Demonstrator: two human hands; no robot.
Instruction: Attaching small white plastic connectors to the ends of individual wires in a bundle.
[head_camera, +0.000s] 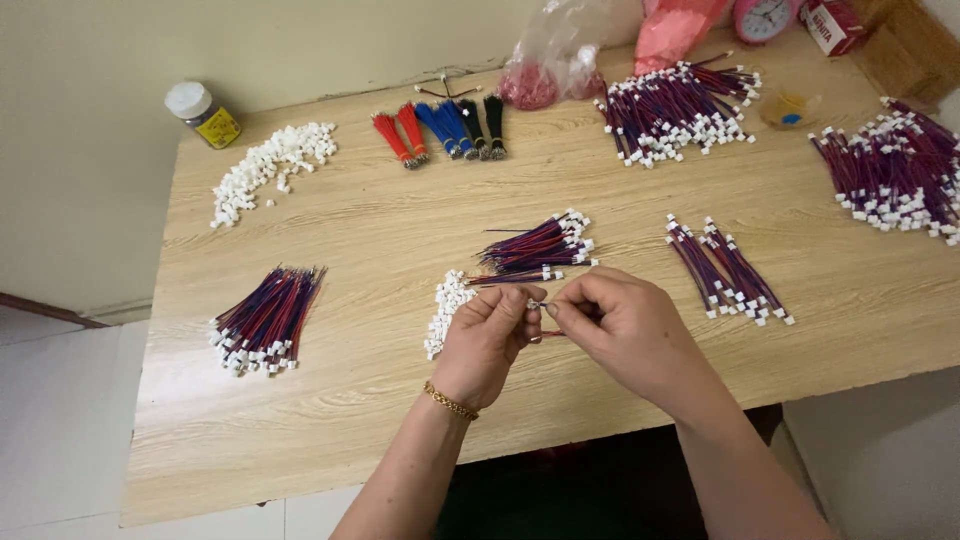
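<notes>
Both forearms reached up from the bottom edge, a gold bracelet (449, 401) on the left wrist. Over the wooden table (400, 400) the left hand (487, 340) and right hand (625, 325) met fingertip to fingertip, and between them sat a small white connector (537, 303), pinched by the left thumb and forefinger. The right fingers were closed on a thin red wire (551, 332), which showed just below the meeting point; whether it touched the connector could not be told. Just left of the left hand lay a little pile of loose white connectors (445, 308). Behind the fingers lay a bundle of red-and-blue wires (538, 245) with white ends, near the knuckles but apart from them. Well off to the left lay another wire bundle (265, 320).
</notes>
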